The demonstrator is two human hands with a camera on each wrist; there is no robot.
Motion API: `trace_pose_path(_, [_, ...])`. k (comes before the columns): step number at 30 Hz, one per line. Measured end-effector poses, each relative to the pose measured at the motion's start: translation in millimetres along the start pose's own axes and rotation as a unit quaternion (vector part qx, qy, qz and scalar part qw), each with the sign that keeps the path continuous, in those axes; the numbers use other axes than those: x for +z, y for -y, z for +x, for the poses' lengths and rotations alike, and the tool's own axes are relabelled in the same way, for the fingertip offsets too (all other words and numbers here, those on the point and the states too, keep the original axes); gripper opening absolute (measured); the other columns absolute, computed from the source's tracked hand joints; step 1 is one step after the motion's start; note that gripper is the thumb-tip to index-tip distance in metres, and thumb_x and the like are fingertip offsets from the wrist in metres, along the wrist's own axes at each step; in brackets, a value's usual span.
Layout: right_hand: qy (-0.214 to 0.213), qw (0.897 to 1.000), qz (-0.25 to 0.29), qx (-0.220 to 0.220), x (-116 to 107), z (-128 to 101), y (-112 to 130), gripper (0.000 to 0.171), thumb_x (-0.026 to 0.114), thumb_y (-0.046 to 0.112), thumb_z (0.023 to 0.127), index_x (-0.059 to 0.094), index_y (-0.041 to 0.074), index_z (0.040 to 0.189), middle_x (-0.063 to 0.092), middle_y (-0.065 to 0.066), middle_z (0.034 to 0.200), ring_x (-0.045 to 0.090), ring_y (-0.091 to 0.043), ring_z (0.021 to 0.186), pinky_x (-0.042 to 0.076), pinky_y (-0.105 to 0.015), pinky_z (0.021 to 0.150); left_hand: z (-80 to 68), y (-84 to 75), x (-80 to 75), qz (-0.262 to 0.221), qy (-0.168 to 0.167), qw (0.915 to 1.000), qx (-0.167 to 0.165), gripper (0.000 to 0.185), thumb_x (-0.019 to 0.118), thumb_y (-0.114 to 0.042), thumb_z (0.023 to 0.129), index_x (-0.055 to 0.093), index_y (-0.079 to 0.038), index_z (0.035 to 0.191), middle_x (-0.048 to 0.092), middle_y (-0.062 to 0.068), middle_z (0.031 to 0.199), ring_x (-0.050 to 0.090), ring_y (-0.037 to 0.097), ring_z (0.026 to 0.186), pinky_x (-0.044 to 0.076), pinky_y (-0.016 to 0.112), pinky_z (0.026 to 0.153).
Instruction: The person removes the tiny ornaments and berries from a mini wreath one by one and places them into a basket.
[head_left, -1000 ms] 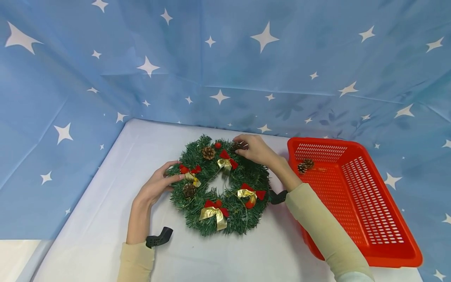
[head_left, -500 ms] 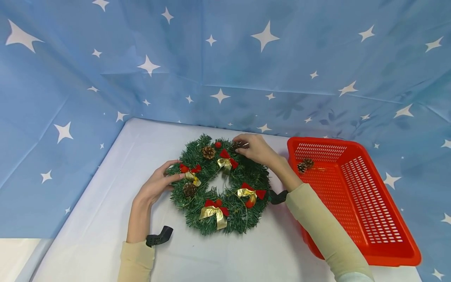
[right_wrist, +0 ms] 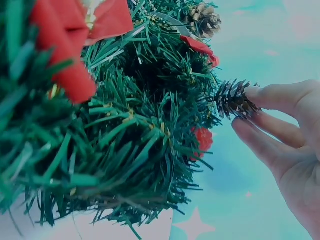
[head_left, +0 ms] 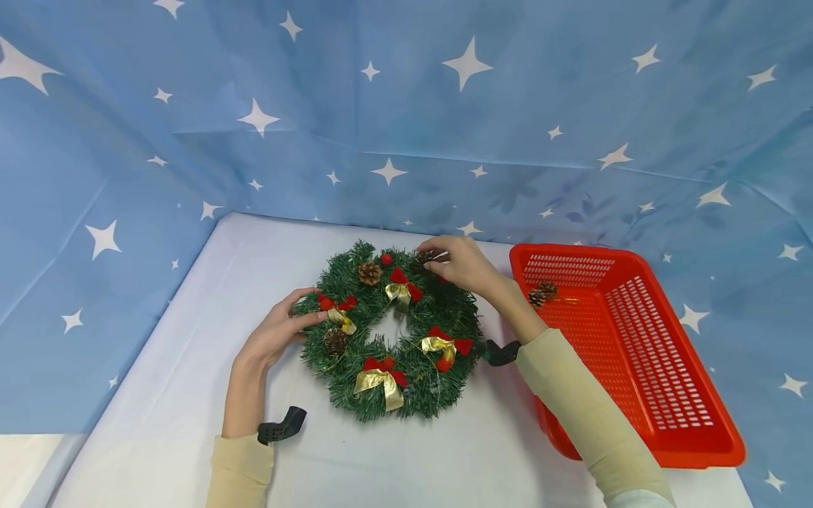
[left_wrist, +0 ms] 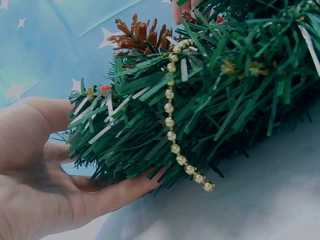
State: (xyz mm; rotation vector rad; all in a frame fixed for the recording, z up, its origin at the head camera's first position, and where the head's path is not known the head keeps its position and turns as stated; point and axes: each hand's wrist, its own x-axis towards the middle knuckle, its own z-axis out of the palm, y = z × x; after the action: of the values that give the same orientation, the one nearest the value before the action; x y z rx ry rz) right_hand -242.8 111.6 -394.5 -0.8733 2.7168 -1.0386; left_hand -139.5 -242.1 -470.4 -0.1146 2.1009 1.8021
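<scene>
A green tinsel wreath (head_left: 444,310) with red and gold bows (head_left: 381,381), red berries and pine cones lies on the white table. At its left side, my left hand (head_left: 273,331) grips the rim, thumb over the top and fingers reaching underneath, as the left wrist view shows. A string of gold beads (left_wrist: 170,107) dangles over the wreath's edge there. My right hand (head_left: 460,264) is at the upper right of the wreath. Between its thumb and fingers it pinches a dark pine cone (right_wrist: 237,99), whose end is right at the green needles.
To the right stands a red plastic basket (head_left: 689,353) with slotted sides. Inside it, near the left wall, lie loose pine cones (head_left: 543,293). A blue cloth with white stars (head_left: 387,171) hangs behind and beside the table (head_left: 356,466).
The head view has shifted slightly. My right hand has risen a little with the pine cone, and a red bit now shows beneath it. My left hand keeps its hold on the wreath.
</scene>
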Motion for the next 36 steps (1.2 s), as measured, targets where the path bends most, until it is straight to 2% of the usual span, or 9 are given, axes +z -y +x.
trace_pose_path(4, [-0.001,1.0,-0.003,0.004,-3.3,-3.8,-1.9,0.032,0.071,0.005,0.097,0.07,-0.001,0.128,0.069,-0.018,0.129,0.07,-0.033,0.113,0.058,-0.044,0.092,0.2,0.2,-0.1,-0.001,0.0,1.0,-0.003,0.07,0.071,-0.024,0.099,0.036,-0.017,0.159,0.035,0.023,0.139,0.042,0.017,0.081,0.044,0.032,0.063])
trace_pose_path(7, [-0.003,1.0,-0.009,0.008,-6.4,-7.1,-4.2,0.032,0.071,0.007,0.097,0.07,0.002,0.129,0.069,-0.017,0.131,0.07,-0.033,0.114,0.058,-0.043,0.092,-0.3,0.7,-0.5,0.001,0.0,1.0,-0.001,0.07,0.071,-0.025,0.099,0.036,-0.016,0.16,0.034,0.023,0.141,0.044,0.016,0.082,0.045,0.032,0.063])
trace_pose_path(13, [-0.006,1.0,-0.009,0.003,-12.6,-12.0,-6.6,0.031,0.07,0.005,0.097,0.07,0.002,0.128,0.069,-0.018,0.13,0.071,-0.033,0.113,0.058,-0.041,0.091,-1.2,1.5,-1.2,0.008,0.001,1.0,0.002,0.071,0.071,-0.027,0.1,0.035,-0.016,0.16,0.033,0.024,0.145,0.049,0.018,0.096,0.049,0.033,0.068])
trace_pose_path(25, [-0.018,1.0,-0.014,0.004,-23.4,-24.9,-9.7,0.031,0.07,0.003,0.096,0.071,0.0,0.127,0.07,-0.019,0.126,0.072,-0.033,0.11,0.058,-0.042,0.091,-0.7,0.1,-0.3,0.01,0.003,0.9999,0.005,0.07,0.07,-0.026,0.1,0.035,-0.016,0.16,0.038,0.019,0.131,0.043,0.014,0.08,0.045,0.033,0.063])
trace_pose_path(29, [-0.017,1.0,-0.009,0.008,-27.1,-29.9,-10.4,0.03,0.069,0.003,0.096,0.071,0.0,0.126,0.07,-0.02,0.126,0.072,-0.033,0.11,0.058,-0.043,0.092,-0.9,-0.7,-0.1,0.009,0.004,0.9999,0.005,0.071,0.07,-0.026,0.101,0.034,-0.016,0.161,0.035,0.021,0.137,0.043,0.014,0.081,0.044,0.033,0.063])
trace_pose_path(36, [-0.017,1.0,-0.02,0.013,-34.5,-39.6,-14.0,0.03,0.07,0.002,0.095,0.071,-0.001,0.125,0.072,-0.019,0.124,0.072,-0.033,0.109,0.058,-0.044,0.092,0.0,-0.8,1.5,0.01,0.005,0.9999,0.006,0.071,0.07,-0.025,0.1,0.033,-0.016,0.161,0.036,0.022,0.137,0.047,0.015,0.088,0.046,0.033,0.066])
